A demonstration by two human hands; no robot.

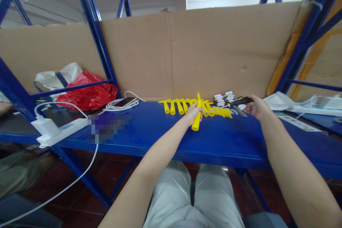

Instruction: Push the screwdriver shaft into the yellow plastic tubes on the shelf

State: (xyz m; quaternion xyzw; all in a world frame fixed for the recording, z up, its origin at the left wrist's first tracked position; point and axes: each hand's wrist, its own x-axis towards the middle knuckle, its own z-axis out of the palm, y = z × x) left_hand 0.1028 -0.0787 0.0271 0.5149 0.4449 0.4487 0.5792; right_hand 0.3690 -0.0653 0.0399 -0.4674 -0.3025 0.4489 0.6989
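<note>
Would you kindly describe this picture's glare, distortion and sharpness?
In the head view, glare washes out the upper right, above the cardboard; the blue posts splay, suggesting wide-angle distortion; a pixelated patch masks part of the blue tabletop; the yellow piece in the left hand reads clearly, but the small white parts lack fine detail.

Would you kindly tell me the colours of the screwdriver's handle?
The screwdriver's handle is black with yellow, and the head view shows it best.
</note>
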